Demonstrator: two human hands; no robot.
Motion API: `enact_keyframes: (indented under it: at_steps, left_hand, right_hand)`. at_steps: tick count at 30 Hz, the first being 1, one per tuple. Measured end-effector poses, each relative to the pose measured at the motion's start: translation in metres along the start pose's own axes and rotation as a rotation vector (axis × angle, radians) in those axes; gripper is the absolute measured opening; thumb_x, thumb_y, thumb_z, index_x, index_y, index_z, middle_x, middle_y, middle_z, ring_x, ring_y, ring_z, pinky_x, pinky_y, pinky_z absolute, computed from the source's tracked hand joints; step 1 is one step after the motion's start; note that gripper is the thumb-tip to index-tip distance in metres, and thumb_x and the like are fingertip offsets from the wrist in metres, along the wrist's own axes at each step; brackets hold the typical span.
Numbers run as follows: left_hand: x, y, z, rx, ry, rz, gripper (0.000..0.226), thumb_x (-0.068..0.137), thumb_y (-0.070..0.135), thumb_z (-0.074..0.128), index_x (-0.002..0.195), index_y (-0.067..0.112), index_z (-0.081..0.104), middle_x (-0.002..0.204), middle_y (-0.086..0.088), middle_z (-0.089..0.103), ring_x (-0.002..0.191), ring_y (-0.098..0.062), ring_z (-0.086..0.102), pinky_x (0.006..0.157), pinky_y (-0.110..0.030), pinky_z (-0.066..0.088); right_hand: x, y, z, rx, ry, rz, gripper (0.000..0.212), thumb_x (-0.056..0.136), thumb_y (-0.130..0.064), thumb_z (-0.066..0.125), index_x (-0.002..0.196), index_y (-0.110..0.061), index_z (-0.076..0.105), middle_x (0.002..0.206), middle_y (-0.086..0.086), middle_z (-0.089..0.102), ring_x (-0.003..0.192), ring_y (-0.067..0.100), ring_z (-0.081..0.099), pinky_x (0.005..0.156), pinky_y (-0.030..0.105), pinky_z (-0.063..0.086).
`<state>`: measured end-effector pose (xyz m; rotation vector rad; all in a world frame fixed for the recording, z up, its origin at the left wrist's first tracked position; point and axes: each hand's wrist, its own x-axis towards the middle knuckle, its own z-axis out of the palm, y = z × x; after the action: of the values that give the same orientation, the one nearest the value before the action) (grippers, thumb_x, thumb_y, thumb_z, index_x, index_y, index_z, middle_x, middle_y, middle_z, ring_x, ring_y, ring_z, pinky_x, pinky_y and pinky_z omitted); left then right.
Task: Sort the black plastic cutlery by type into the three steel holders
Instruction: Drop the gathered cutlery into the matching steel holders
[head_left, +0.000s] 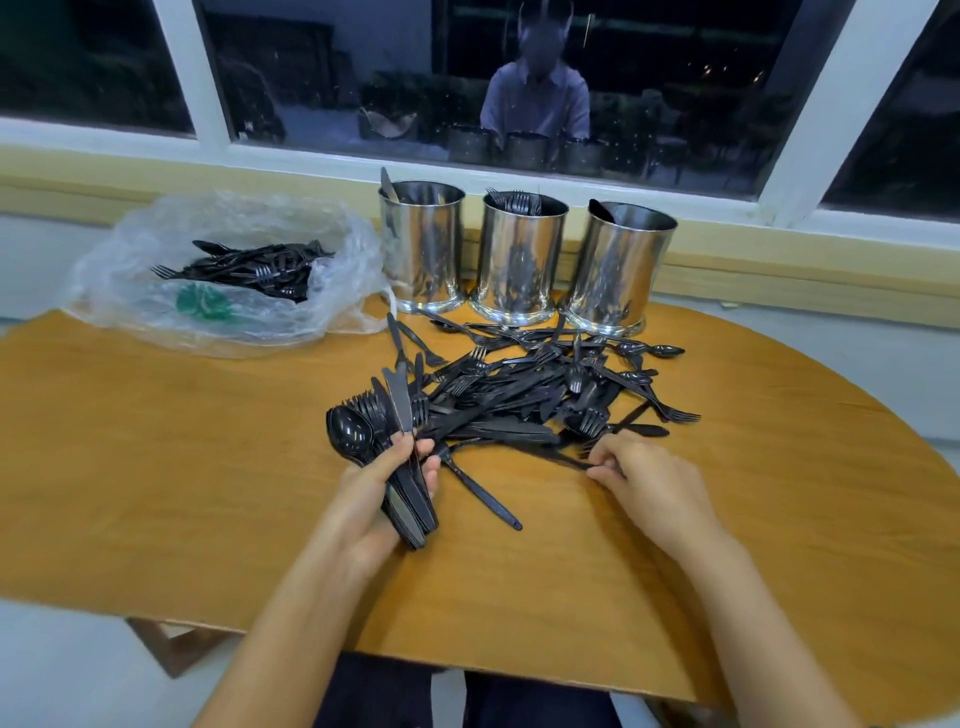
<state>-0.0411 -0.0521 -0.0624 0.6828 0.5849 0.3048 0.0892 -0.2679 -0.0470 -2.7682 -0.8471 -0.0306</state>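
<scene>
Black cutlery pile (524, 384) mid-surface (208, 467), left holder (422, 249) has knives, middle holder (522, 260) forks, right holder (618, 265) one dark piece, my left hand (384, 483) grips mixed bundle (349, 432), right hand (649, 478) pinches a pile piece, plastic bag (130, 291) holds more.

Blk cutlery (519, 395) heaped just before 3 upright steel holders (522, 260).

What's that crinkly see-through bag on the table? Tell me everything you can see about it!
The plastic bag is clear, thin and crumpled, slumped on the far left of the wooden table. Inside it rests a heap of black cutlery, with forks among the pieces. A green patch shows through the bag's front. Its right edge reaches the leftmost steel holder, but whether they touch is unclear.
</scene>
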Motion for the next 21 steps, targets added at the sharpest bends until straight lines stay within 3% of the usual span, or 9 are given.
enact_keyframes:
  at_steps: [3, 5, 10, 15, 18, 21]
  left_hand:
    - [0.000, -0.006, 0.003, -0.041, 0.025, -0.024, 0.008, 0.095, 0.007, 0.058, 0.100, 0.002, 0.063, 0.084, -0.013, 0.075, 0.070, -0.021, 0.074, 0.067, -0.032, 0.062]
    - [-0.001, -0.009, 0.006, -0.051, 0.018, -0.021, 0.013, 0.096, 0.007, 0.057, 0.107, 0.001, 0.061, 0.091, -0.016, 0.075, 0.078, -0.025, 0.075, 0.073, -0.037, 0.061]
    - [0.000, -0.011, 0.009, -0.067, 0.007, -0.006, 0.026, 0.098, 0.007, 0.053, 0.123, -0.001, 0.054, 0.099, -0.019, 0.074, 0.085, -0.029, 0.074, 0.075, -0.042, 0.058]
    - [0.002, -0.009, 0.011, -0.056, 0.010, -0.021, 0.028, 0.100, 0.006, 0.051, 0.127, -0.002, 0.052, 0.103, -0.021, 0.073, 0.088, -0.031, 0.073, 0.077, -0.043, 0.057]
    - [0.002, -0.008, 0.016, -0.032, 0.000, -0.024, 0.026, 0.101, 0.006, 0.048, 0.126, -0.002, 0.052, 0.111, -0.023, 0.070, 0.092, -0.032, 0.071, 0.080, -0.044, 0.056]
    - [0.004, -0.008, 0.021, -0.018, -0.004, -0.016, 0.029, 0.102, 0.007, 0.046, 0.130, -0.001, 0.049, 0.112, -0.024, 0.069, 0.095, -0.032, 0.070, 0.081, -0.046, 0.055]
  right_hand:
    - [-0.002, -0.007, -0.005, -0.005, -0.041, 0.049, 0.021, 0.092, -0.047, 0.057, 0.080, -0.030, 0.053, 0.068, -0.012, 0.054, 0.062, 0.000, 0.047, 0.051, 0.018, 0.031]
    - [-0.002, -0.012, -0.005, 0.014, -0.076, 0.100, 0.025, 0.090, -0.050, 0.058, 0.078, -0.028, 0.055, 0.066, -0.010, 0.056, 0.061, 0.002, 0.049, 0.051, 0.021, 0.032]
    - [0.003, -0.015, -0.001, 0.249, 0.079, 0.233, 0.022, 0.093, -0.035, 0.061, 0.079, -0.019, 0.057, 0.068, -0.005, 0.057, 0.062, 0.009, 0.051, 0.050, 0.025, 0.031]
    - [0.020, -0.022, 0.007, 0.615, 0.130, 0.262, 0.004, 0.093, -0.015, 0.061, 0.090, -0.018, 0.061, 0.076, -0.004, 0.058, 0.074, 0.017, 0.061, 0.057, 0.022, 0.042]
    - [0.019, -0.041, 0.005, 0.852, 0.082, 0.210, 0.010, 0.092, -0.009, 0.061, 0.098, -0.016, 0.065, 0.081, -0.001, 0.063, 0.055, 0.006, 0.055, 0.046, 0.012, 0.040]
    - [0.012, -0.065, 0.010, 1.003, -0.014, 0.153, 0.007, 0.089, -0.009, 0.066, 0.095, -0.013, 0.065, 0.074, 0.000, 0.066, 0.045, 0.003, 0.051, 0.043, 0.015, 0.040]
